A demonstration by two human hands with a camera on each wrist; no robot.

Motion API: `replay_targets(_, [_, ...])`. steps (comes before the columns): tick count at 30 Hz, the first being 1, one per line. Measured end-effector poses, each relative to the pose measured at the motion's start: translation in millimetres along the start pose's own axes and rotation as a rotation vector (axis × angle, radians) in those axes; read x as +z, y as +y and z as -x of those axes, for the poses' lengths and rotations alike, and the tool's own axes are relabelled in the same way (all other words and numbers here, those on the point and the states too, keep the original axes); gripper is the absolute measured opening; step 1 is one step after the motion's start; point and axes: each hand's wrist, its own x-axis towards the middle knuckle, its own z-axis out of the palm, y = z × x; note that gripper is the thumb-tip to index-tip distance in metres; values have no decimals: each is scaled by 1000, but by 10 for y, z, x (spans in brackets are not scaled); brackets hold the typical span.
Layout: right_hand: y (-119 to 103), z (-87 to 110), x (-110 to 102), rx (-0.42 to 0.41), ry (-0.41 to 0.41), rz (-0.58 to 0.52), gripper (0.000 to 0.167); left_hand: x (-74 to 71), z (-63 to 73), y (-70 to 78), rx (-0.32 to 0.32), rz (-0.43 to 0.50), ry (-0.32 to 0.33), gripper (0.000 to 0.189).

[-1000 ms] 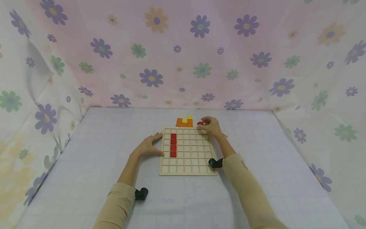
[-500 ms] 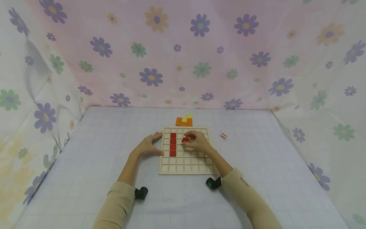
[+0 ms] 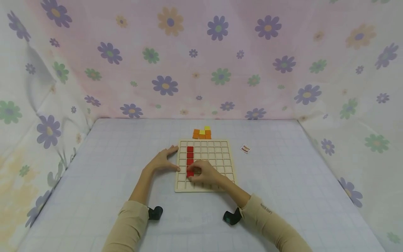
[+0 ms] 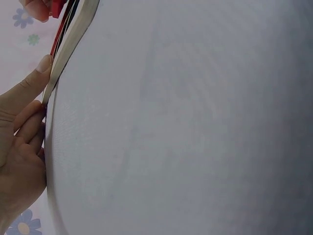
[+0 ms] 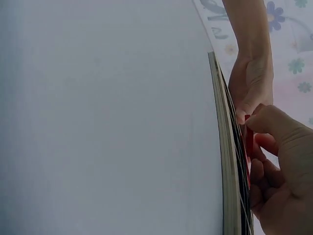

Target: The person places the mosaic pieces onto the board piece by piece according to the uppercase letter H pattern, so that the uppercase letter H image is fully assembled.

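A square wooden grid board [image 3: 220,154] lies on the table. Several red square tiles [image 3: 190,155] form a column in its second column of cells from the left. My right hand [image 3: 204,172] pinches another red tile [image 5: 249,139] between thumb and fingers, tilted, at the near end of that column. My left hand [image 3: 162,161] rests at the board's left edge with thumb and fingers spread. In the left wrist view, the left thumb [image 4: 36,78] touches the board's rim.
Several orange tiles [image 3: 196,134] and a few yellow tiles [image 3: 207,128] lie just behind the board's far edge. A small patterned card [image 3: 245,148] lies to its right. Flowered cloth [image 3: 201,63] hangs around the back and sides of the table.
My right hand has brought the red tile from beyond the board's far edge, leftward and nearer, to the near end of the red column. My left hand has stayed put.
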Motion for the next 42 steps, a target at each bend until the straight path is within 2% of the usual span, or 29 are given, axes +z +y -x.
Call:
replay_targets(8, [-89, 72, 60, 140, -54, 75, 30, 6, 9, -6, 12, -7, 9, 94])
replay_targets(10, [-110, 85, 65, 133, -63, 100, 30, 5, 20, 4, 10, -5, 8, 94])
replay_targets(14, [-130, 98, 70, 60, -56, 160, 28, 10, 23, 5, 7, 8, 11, 95])
replay_targets(18, [-138, 115, 60, 28, -53, 176, 27, 12, 18, 2, 7, 15, 13, 95])
replay_targets(26, [-161, 99, 1, 86, -82, 170, 22, 5, 27, 15, 4, 13, 14, 94])
replay_targets(32, [-142, 95, -56, 62, -64, 119, 20, 7, 15, 1, 9, 15, 16, 95])
replay_targets(37, [-55, 65, -147, 50, -90, 73, 21, 8, 11, -10, 6, 6, 13, 95])
replay_targets(40, [54, 13, -264, 66, -50, 31, 21, 13, 2, -11, 3, 2, 12, 95])
replay_targets(42, [143, -36, -362, 94, 25, 19, 21, 13, -2, -8, 0, 5, 15, 96])
